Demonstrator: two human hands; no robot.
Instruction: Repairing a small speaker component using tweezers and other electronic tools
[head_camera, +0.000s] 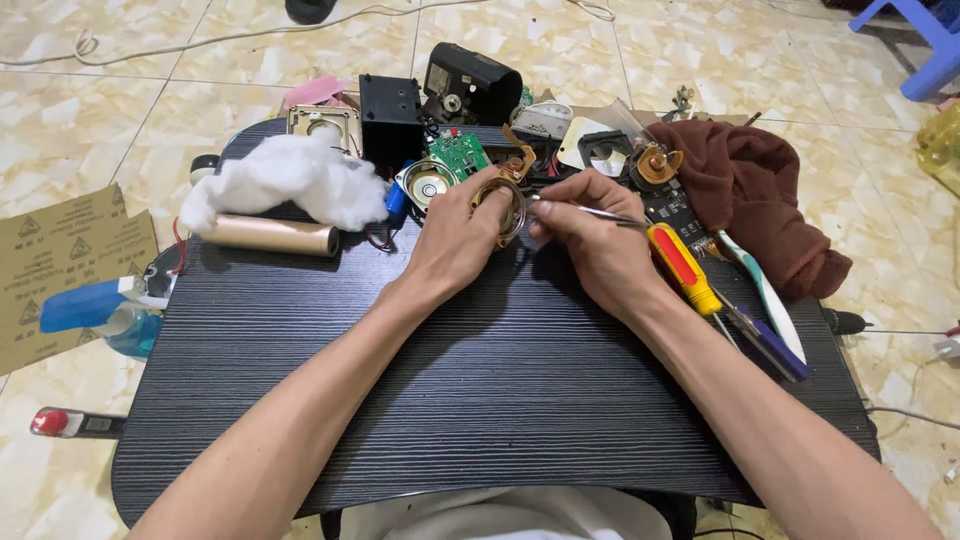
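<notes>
Left hand (455, 235): grasping a ring (503, 208) near the desk's (480, 400) far edge. Right hand (590, 235): gripping tweezers (585, 211), tip at the ring. Screwdriver (685, 268) beside it.

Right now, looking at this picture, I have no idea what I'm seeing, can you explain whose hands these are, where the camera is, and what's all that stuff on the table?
There is one picture, taken from a camera on a person's head, looking down at their own bare arms over a dark wood-grain table. The left hand holds a round ring-shaped part. The right hand holds a thin metal tool whose tip is at that ring. Around them lie white stuffing, a tan cardboard tube, a small speaker, a green circuit board, black casing pieces, a brown cloth and a yellow-and-red screwdriver.
</notes>
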